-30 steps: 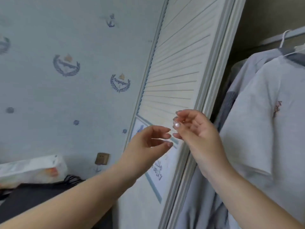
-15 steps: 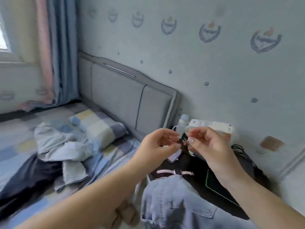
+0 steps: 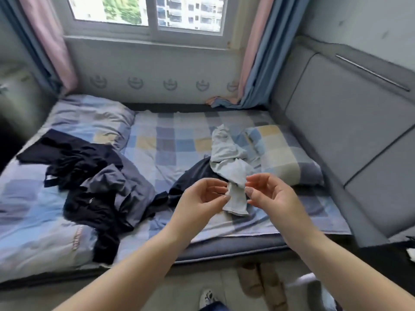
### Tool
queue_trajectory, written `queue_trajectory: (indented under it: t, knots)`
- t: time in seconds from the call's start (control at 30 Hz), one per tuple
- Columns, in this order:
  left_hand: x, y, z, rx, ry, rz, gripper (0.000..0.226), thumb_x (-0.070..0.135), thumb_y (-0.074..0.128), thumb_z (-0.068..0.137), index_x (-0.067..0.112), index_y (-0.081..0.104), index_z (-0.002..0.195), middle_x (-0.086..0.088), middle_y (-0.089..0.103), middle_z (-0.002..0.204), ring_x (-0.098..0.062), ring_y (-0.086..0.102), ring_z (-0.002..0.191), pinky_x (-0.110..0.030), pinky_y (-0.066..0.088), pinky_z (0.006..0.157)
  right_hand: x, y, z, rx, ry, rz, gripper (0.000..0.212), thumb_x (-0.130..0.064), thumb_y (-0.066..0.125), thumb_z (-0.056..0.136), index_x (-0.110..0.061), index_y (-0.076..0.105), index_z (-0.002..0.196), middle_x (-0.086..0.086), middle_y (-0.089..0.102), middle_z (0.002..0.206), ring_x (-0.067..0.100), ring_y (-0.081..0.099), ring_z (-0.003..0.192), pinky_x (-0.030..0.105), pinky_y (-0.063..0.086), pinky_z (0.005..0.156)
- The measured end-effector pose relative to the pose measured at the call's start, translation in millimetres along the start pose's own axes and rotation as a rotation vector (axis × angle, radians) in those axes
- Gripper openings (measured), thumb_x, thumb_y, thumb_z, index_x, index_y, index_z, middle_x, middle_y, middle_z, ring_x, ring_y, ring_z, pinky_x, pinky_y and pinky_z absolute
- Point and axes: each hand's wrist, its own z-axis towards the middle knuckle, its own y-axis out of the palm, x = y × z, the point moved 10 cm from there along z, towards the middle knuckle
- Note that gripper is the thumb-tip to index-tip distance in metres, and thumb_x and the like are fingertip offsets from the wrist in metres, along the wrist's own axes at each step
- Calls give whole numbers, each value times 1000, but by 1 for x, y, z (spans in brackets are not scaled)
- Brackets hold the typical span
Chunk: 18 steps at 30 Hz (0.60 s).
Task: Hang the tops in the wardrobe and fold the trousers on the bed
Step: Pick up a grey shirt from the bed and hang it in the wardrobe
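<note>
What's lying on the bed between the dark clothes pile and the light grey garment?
Head view: only bare checked sheet separates the dark clothes pile from the light grey garment.

View has swung from wardrobe to the bed [image 3: 170, 140].

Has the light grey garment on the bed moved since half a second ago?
Cannot tell. The camera swung toward the window, but the light grey garment lies against the checked pillow as before, so any shift looks like head motion.
</note>
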Motion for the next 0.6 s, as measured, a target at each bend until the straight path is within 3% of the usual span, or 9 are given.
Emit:
queue_trajectory:
  t: [0.07,0.17,0.3,0.43,0.6]
  knots:
    - [-17,-38,21,117,-45,6,19,3,72,81,16,67,93,1,72,86,-6,66,81,-16,51,71,22,27,40,-84,41,36,15,-24,71,76,-25,67,91,-6,70,88,9,65,86,27,55,74]
    - [-39,-87,38,276,-108,27,18,4,71,82,16,67,95,1,73,89,-7,67,85,-17,53,75,49,59,87,-181,92,74,15,-9,68,83,-22,67,92,-8,71,84,4,65,83,19,53,70]
    - [-62,-152,38,451,-180,59,18,7,70,84,17,67,98,5,73,90,-3,68,85,-15,52,68,77,123,132,-338,208,92,14,-8,66,86,-21,67,92,-9,70,82,3,65,81,20,51,69]
    - [-78,-210,22,610,-231,40,20,2,68,84,17,66,97,0,72,92,-3,67,85,-14,50,71,89,199,149,-499,260,62,12,-11,67,86,-21,66,93,-11,70,82,3,65,81,19,51,71]
    - [-96,-270,7,710,-283,-7,20,-1,67,84,13,65,99,-2,70,94,3,65,81,-11,50,69,102,270,156,-612,323,-1,12,-15,68,86,-21,66,97,-8,69,85,2,63,77,20,53,71]
